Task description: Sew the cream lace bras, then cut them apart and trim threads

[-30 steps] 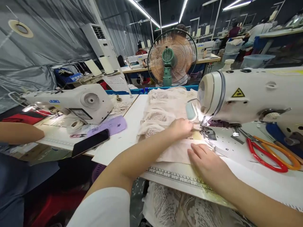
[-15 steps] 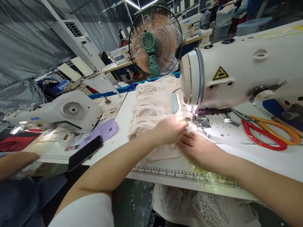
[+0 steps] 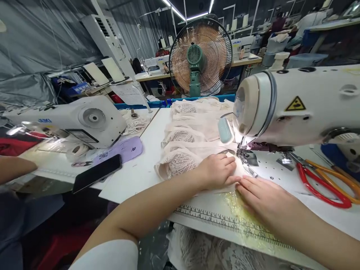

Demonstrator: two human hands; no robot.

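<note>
- While the left hand rests on the pale cloth just before the needle area, its fingers are bent and close together; whether they pinch the fabric I cannot tell
- Close by, the right hand lies low over the near edge of that cloth, fingers nearly straight and side by side, their tips meeting or almost meeting the left thumb; any grip is hidden
- The cloth, with lacy rounded parts, spreads over the white table, from the hands back toward the fan
- Over its right side reaches the head of a sewing machine, lamp lit, a pale green pad just beside it
- Right of the right hand lie scissors with red and orange handles
- A printed ruler runs along the table's near edge
- Leftward, a black phone touches a purple card, near a second machine and a co-worker's forearm
</note>
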